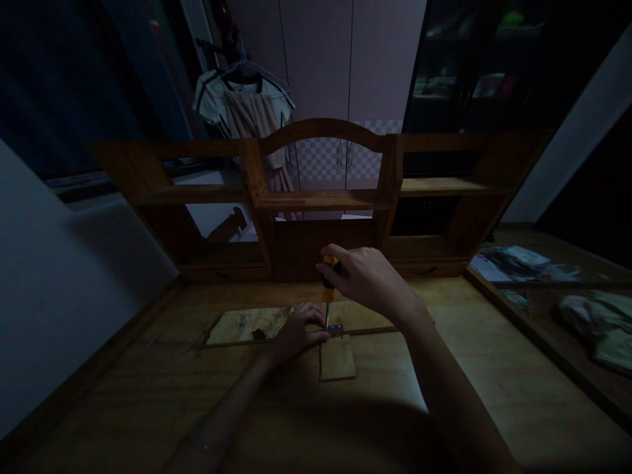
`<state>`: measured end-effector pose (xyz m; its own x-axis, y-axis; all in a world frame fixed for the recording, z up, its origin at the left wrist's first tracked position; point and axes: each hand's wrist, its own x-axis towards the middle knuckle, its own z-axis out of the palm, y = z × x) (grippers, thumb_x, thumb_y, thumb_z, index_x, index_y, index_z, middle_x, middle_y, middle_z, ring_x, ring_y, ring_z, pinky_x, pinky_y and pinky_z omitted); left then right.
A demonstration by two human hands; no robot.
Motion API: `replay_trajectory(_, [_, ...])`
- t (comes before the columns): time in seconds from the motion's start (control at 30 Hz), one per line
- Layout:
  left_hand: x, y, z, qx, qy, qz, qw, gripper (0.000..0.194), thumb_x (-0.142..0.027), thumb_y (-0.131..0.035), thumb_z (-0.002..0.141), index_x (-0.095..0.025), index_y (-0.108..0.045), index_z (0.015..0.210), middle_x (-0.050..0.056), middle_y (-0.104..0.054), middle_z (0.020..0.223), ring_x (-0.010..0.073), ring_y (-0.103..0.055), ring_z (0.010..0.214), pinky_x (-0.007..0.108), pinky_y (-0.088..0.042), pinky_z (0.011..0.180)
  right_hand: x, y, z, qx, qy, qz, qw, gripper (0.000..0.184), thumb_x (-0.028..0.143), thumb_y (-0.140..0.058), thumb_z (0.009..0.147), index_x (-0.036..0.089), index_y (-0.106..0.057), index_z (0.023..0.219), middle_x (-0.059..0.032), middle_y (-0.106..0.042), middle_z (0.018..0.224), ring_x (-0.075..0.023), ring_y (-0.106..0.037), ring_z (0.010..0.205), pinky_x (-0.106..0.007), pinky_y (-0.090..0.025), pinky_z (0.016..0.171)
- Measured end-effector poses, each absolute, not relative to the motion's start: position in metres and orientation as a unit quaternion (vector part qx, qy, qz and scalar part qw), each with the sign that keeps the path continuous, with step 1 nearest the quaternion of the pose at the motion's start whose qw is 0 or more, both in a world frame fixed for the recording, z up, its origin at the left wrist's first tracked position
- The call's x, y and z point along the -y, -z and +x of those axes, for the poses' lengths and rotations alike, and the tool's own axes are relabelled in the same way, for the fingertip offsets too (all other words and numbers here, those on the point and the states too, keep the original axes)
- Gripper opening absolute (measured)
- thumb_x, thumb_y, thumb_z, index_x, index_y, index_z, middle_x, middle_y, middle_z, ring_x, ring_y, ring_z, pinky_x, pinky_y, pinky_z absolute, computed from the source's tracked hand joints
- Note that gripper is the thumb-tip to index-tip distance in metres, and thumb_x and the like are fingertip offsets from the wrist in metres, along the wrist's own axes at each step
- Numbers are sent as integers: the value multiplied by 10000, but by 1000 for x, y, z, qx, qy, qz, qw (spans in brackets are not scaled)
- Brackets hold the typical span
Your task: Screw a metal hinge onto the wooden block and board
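Note:
My right hand is wrapped round the yellow and black handle of a screwdriver, held upright with its shaft pointing down. The screwdriver's tip meets a small metal hinge. My left hand is closed at the hinge's left end, thumb and fingers pinching it beside the tip; whether a screw sits there I cannot make out. Under the hinge lie a long wooden board, stained dark on its left part, and a small squarish piece of wood in front of it.
A wooden desk carries all this, with an open shelf unit along its back. Small bits lie left of the board. Plastic bags and cloth rest on the right. Clothes hang behind. The room is dim.

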<state>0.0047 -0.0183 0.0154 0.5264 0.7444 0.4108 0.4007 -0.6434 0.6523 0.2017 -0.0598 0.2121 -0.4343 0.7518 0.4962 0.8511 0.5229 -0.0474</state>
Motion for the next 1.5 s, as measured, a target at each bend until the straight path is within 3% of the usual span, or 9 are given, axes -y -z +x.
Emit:
replay_trajectory(0.5, [19, -15, 5, -345, -345, 839, 240, 219, -268, -820, 727, -201, -648, 845, 30, -627, 1013, 213, -581, 994, 361, -438, 908, 65, -215, 204, 845, 82, -474, 233, 323, 372, -489, 909, 231, -581, 1185, -15, -693, 764, -186, -648, 712, -283, -281, 614])
replay_trajectory(1.07, [20, -16, 5, -347, -337, 841, 242, 213, -226, -815, 725, -201, -647, 855, 27, -614, 1043, 209, -573, 1016, 348, -433, 914, 66, -218, 205, 851, 50, -469, 231, 397, 292, -461, 903, 244, -535, 1291, -28, -706, 963, -189, -657, 853, -279, -329, 688])
replay_trajectory(1.5, [20, -16, 7, -367, -337, 831, 246, 192, -208, -829, 696, -195, -671, 805, 28, -624, 992, 206, -591, 974, 344, -443, 888, 66, -219, 204, 851, 52, -471, 225, 396, 276, -472, 889, 249, -552, 1276, -19, -693, 874, -184, -643, 784, -283, -310, 650])
